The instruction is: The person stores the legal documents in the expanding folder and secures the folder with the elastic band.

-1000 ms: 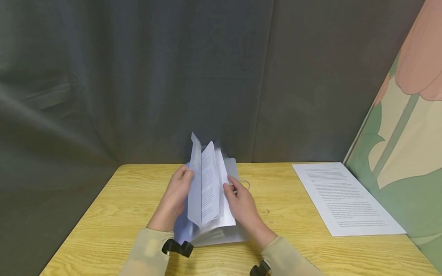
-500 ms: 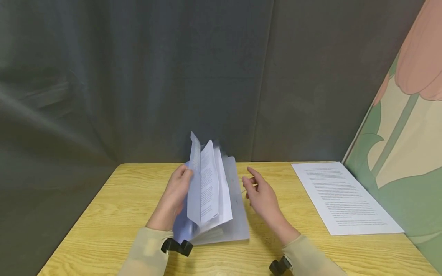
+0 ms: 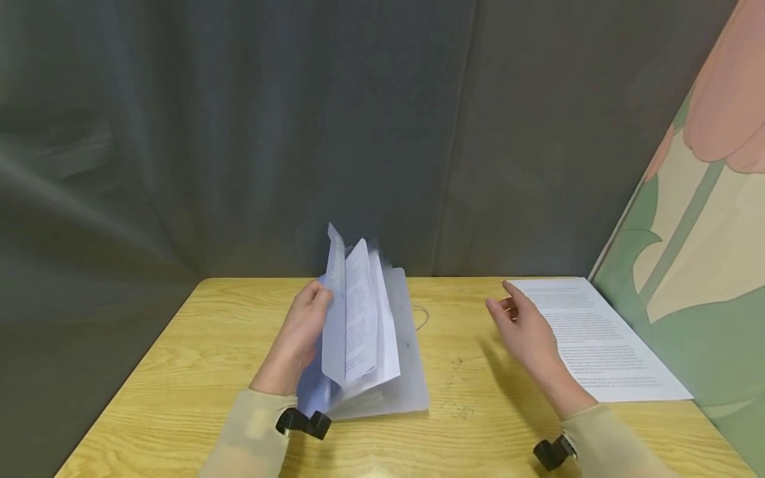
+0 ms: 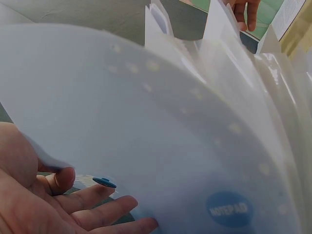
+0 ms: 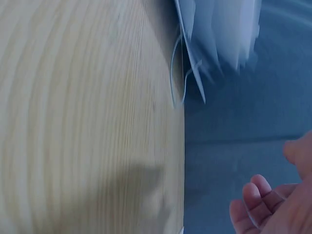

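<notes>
Pale-blue translucent plastic folder [image 3: 333, 332] stands spread on a yellow wood-grain counter [image 3: 478, 441], left of the middle, its front cover raised. Gripping that cover's outer edge is a person's left hand [image 3: 301, 325]; a blue oval label [image 4: 229, 209] on the plastic reads "NOTEPAD." White printed pages [image 3: 361, 318] fan upright among the clear sleeves. From where I stand, a light, steady pinch looks best, enough to hold the cover apart without creasing it or letting the leaves slump together. The bare right hand [image 3: 528, 332], fingers loosely bent, holds nothing; it hangs above the counter beside a white printed sheet [image 3: 606, 345] lying flat at right. Should that sheet be lifted, a pinch at one edge would likely spare it wrinkles. A thin grey cord loop [image 3: 427, 317] juts from the folder's right edge and could snag a passing finger. Between folder and sheet, the wood offers the widest lane for moving; more lies to the left. Farther back, room tightens: the folder's top nears the counter's rear edge and a dark grey curtain [image 3: 323, 113], contact unclear, while a flower-patterned panel [image 3: 705, 265] borders the sheet's far side.
</notes>
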Demonstrator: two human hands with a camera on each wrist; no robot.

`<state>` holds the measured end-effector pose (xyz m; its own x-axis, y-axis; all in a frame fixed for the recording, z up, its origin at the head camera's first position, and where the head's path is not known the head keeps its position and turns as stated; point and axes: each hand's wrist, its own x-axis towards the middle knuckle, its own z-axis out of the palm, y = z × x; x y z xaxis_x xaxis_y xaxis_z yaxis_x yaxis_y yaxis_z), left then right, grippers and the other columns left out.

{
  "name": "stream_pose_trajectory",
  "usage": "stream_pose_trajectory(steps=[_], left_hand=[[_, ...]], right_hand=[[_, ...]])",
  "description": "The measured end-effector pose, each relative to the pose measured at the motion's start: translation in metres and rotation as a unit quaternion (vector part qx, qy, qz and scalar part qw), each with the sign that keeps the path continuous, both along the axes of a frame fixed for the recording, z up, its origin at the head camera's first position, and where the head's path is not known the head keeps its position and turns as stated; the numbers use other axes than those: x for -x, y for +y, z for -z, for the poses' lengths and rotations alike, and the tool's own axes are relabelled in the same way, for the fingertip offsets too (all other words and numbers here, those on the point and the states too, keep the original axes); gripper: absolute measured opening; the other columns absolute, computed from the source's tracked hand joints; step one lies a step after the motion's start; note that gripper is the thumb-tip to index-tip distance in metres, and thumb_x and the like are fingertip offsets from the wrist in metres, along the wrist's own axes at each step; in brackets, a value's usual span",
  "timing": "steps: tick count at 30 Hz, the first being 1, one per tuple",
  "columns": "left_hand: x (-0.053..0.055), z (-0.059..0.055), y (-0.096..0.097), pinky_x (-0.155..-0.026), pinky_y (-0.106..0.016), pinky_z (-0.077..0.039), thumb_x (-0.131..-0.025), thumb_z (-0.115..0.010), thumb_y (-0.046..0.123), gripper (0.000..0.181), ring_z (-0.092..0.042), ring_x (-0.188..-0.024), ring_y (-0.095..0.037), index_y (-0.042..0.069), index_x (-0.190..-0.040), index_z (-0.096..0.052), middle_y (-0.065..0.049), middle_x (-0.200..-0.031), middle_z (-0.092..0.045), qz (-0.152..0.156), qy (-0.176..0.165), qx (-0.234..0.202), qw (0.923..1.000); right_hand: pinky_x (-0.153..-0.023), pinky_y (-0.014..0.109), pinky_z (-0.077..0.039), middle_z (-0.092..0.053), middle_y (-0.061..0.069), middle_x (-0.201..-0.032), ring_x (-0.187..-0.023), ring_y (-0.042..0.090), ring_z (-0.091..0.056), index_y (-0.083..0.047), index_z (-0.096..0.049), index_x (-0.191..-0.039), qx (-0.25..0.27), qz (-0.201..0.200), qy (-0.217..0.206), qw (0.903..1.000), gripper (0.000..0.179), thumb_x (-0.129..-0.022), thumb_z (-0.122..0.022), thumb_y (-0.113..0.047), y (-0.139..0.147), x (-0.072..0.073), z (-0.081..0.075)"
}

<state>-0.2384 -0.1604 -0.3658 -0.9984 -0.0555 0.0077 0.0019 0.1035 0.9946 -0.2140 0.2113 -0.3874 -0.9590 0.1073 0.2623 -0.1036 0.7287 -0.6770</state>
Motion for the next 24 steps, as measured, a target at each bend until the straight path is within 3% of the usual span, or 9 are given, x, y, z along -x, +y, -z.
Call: stream_pose_trajectory(steps=[6, 16, 24], left_hand=[[0.0, -0.001, 0.0, -0.086, -0.043, -0.032, -0.11, -0.043, 0.019, 0.018, -0.045, -0.103, -0.03, 0.007, -0.097, -0.046, -0.01, -0.099, -0.04, -0.003, 0.005, 0.003, 1.0], [-0.001, 0.001, 0.001, -0.094, -0.048, -0.033, -0.111, -0.042, 0.023, 0.019, -0.048, -0.117, -0.031, 0.007, -0.103, -0.049, -0.013, -0.11, -0.047, 0.001, -0.01, 0.007, 0.9999], [-0.002, 0.001, 0.002, -0.1, -0.055, -0.031, -0.112, -0.041, 0.025, 0.02, -0.046, -0.127, -0.033, 0.008, -0.107, -0.05, -0.015, -0.118, -0.049, 0.003, -0.018, 0.011, 0.9998]], right_hand=[[-0.1, 0.065, -0.048, -0.061, 0.031, -0.138, -0.125, 0.051, -0.059, 0.011, -0.031, -0.166, -0.036, 0.01, 0.016, 0.9992, 0.077, -0.115, -0.057, -0.04, 0.034, 0.001, 0.002], [-0.114, 0.08, -0.027, -0.03, 0.046, -0.162, -0.148, 0.07, -0.026, 0.013, -0.016, -0.168, -0.082, 0.036, -0.025, 0.9957, 0.09, -0.115, -0.052, -0.051, 0.083, -0.003, 0.011], [-0.113, 0.083, -0.024, -0.02, 0.05, -0.163, -0.147, 0.073, -0.02, 0.015, -0.011, -0.167, -0.11, 0.068, -0.05, 0.9904, 0.092, -0.115, -0.049, -0.051, 0.122, -0.004, 0.018]])
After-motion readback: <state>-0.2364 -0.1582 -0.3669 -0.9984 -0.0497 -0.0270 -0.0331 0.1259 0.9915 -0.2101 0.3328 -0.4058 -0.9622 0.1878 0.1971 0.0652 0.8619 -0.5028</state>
